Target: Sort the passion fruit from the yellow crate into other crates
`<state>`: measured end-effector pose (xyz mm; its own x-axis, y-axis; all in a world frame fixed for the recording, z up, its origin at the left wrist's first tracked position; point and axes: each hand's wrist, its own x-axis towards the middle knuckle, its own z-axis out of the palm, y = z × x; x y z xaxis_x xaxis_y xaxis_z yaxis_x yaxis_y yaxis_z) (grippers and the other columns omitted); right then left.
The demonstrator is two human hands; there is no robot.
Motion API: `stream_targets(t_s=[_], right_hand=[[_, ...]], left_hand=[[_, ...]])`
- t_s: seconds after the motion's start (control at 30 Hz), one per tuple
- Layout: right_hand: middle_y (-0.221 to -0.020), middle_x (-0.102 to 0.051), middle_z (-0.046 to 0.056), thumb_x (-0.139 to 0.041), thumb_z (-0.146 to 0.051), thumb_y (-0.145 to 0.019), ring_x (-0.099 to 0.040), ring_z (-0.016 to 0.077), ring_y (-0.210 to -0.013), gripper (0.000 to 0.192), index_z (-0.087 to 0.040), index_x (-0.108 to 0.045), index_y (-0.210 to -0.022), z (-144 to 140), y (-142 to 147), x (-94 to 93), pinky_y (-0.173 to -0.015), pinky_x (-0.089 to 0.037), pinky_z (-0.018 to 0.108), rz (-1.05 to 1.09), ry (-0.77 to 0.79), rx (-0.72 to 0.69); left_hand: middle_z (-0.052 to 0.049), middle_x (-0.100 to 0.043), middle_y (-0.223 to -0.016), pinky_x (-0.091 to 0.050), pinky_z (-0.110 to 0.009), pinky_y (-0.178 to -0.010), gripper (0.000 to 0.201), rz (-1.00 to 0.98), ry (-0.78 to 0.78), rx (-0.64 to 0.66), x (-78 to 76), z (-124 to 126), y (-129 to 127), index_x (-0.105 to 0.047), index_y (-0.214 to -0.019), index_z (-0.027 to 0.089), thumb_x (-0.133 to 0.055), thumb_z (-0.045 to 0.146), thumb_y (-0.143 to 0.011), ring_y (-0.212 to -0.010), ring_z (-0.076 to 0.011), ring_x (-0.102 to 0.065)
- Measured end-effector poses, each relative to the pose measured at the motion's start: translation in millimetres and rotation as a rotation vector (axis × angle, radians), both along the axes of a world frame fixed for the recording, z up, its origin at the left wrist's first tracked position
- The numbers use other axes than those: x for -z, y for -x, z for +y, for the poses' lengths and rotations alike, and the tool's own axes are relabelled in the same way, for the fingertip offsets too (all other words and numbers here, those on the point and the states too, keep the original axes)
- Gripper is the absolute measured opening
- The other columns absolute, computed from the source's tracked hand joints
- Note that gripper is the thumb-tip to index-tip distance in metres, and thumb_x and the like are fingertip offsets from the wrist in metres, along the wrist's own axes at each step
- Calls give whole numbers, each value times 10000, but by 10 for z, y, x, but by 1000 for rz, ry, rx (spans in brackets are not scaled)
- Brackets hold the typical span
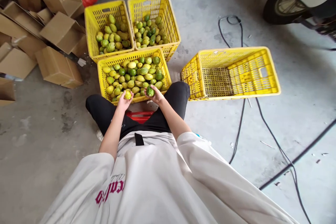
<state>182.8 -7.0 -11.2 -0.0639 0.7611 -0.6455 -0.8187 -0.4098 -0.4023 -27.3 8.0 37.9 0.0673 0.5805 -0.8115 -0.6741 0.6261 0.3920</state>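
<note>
Fingers (125, 100) holding yellow fruit (127, 95), shirt lettering (109, 189) unreadable

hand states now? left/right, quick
Left hand: closed on a yellow-green fruit at the near crate's edge.
Right hand: closed on a darker green fruit.

Grey concrete floor (262, 119) with black cables (237, 136), cardboard boxes (56, 31) piled left, a wheel (288, 0) top right.
</note>
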Motion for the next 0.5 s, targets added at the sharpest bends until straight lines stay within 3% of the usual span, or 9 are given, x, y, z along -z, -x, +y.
stream_targets(t_s=[0.1,0.2,0.33,0.4,0.5], right_hand=[[-809,-740,-7,-784,-283,-903,-793,249,-896,195,-257,-598,-956,6,27,-4,-827,-701,420,-5,-24,-10],[-854,-762,20,-649,-295,-935,-783,268,-964,67,-252,-624,-980,22,29,-39,-844,-696,434,15,-67,-36],[-922,-792,19,-678,-209,-872,-773,248,-1022,163,-245,-666,-1031,11,61,-78,-887,-673,372,13,-139,-104],[-953,-805,23,-724,-169,-857,-775,231,-1024,215,-237,-687,-1057,-8,110,-70,-875,-664,327,11,-135,-123],[-949,-802,28,-759,-243,-926,-779,203,-944,165,-233,-697,-1078,-27,194,-27,-733,-652,262,13,-112,-130]], left_hand=[[-17,-679,-748,-399,-152,-461,230,11,-23,0,-17,-10,7,-607,-841,181,-538,196,-1060,-562,-74,-604],[9,-662,-729,-499,-156,-582,175,37,-42,0,-16,-25,0,-627,-849,184,-596,136,-1014,-605,-69,-623],[16,-688,-756,-523,-174,-656,117,46,-75,46,-2,-44,-61,-698,-941,180,-706,67,-909,-645,-75,-641],[11,-678,-736,-526,-192,-649,62,36,-91,54,-5,-44,-83,-690,-916,178,-665,140,-959,-630,-87,-633],[-38,-738,-831,-611,-253,-779,231,-4,-127,43,-26,-35,-82,-684,-930,177,-492,233,-1047,-778,-140,-730]])
